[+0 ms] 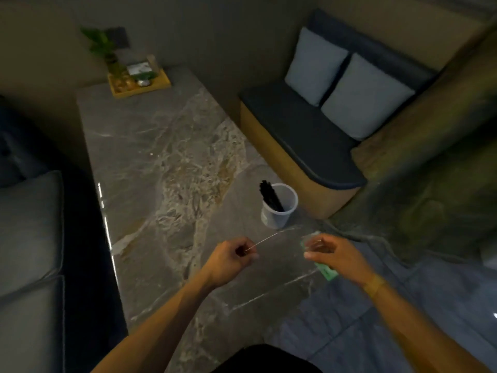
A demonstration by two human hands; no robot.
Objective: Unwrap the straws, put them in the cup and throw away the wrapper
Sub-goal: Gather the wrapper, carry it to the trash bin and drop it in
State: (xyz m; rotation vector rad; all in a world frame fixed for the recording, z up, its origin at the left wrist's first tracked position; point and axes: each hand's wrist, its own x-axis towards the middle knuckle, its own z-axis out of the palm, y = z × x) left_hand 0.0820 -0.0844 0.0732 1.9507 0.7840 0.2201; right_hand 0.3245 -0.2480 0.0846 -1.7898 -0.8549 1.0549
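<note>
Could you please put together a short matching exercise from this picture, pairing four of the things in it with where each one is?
Things:
1. black straws
2. green wrapper
3. wooden tray
4. two pale cushions

Places:
A. on the dark bench seat
B. at the far end of the table
C. standing in the cup
D. in the right hand

Pairs: 1-C, 2-D, 3-B, 4-A
</note>
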